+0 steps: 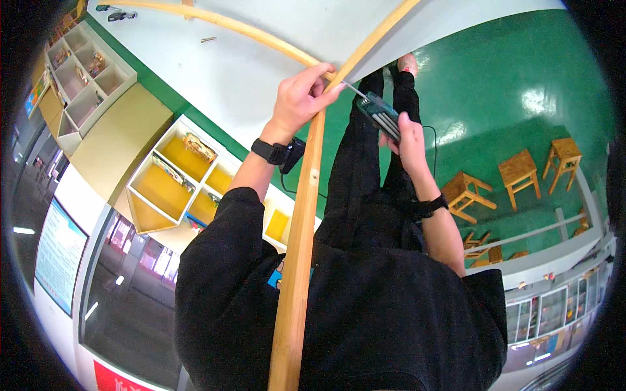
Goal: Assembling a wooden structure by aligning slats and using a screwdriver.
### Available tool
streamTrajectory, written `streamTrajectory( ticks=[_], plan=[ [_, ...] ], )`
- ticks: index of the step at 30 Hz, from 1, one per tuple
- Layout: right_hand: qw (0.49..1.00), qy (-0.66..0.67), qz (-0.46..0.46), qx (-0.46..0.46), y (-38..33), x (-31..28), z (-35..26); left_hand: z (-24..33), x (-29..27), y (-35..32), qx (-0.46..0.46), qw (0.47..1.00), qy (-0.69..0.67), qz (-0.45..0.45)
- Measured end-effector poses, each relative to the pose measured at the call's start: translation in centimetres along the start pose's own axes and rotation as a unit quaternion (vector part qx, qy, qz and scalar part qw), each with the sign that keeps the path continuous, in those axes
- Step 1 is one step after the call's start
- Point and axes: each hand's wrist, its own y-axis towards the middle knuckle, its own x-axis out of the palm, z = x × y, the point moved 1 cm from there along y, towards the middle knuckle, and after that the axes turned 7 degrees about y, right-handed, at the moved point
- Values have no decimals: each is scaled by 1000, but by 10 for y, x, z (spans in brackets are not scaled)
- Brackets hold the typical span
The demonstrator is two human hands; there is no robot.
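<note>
My left hand (297,104) is closed round the joint where wooden strips meet near the table edge. One long strip (303,228) runs from there down past my torso; a second strip (248,31) curves off to the upper left and a third strip (378,36) to the upper right. In my right hand (412,150) is a dark green folding hex key set (378,112), several silver keys lying folded in its body. One thin key sticks out, its far end at the joint beside my left fingertips. Whether it sits in a screw is hidden.
The white table (176,65) carries a loose screw (208,40) and dark-handled tools (120,14) at the far left. White shelves with yellow compartments (166,189) stand on the left. Wooden stools (520,176) are on the green floor (495,85) to the right.
</note>
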Motion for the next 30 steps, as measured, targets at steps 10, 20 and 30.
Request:
streamTrajectory(
  ticks=[10, 20, 30],
  plan=[
    [842, -388, 153, -342, -13, 19, -10, 3, 0, -1, -7, 1000, -1, -1],
    [974, 204, -42, 85, 6, 3, -8, -1, 3, 1, -9, 1000, 8, 11],
    [990, 100, 76, -70, 0, 12, -12, 12, -8, 0, -50, 998, -27, -13]
  ],
)
